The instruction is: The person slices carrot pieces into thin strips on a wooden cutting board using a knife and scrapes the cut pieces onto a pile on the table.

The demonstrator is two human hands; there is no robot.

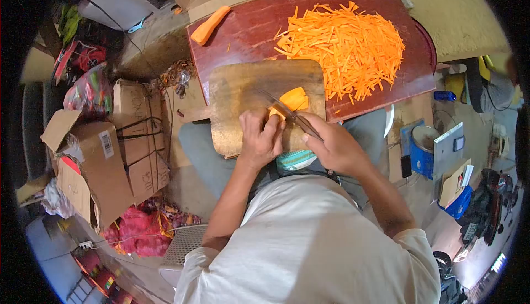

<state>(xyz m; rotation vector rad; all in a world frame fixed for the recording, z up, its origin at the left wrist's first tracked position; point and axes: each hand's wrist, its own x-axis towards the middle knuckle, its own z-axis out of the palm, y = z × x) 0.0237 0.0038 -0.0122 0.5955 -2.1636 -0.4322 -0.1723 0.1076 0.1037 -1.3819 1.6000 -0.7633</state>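
Observation:
On a worn wooden cutting board (237,83) my left hand (260,134) grips a short piece of carrot (277,110), fingers curled round it. My right hand (335,145) is closed on the handle of a knife (301,120). The dark blade slants up and left across the board, right beside the carrot piece. Thin carrot slices (294,98) lie just beyond the blade. A large heap of carrot sticks (345,50) covers the right part of the red table (251,30). One whole peeled carrot (210,25) rests at the table's far left corner.
Opened cardboard boxes (94,166) stand at my left, with a red mesh sack (143,229) near them. A plastic chair (185,243) is close behind my left arm. To the right are a blue container (422,157) and a blue can (445,96).

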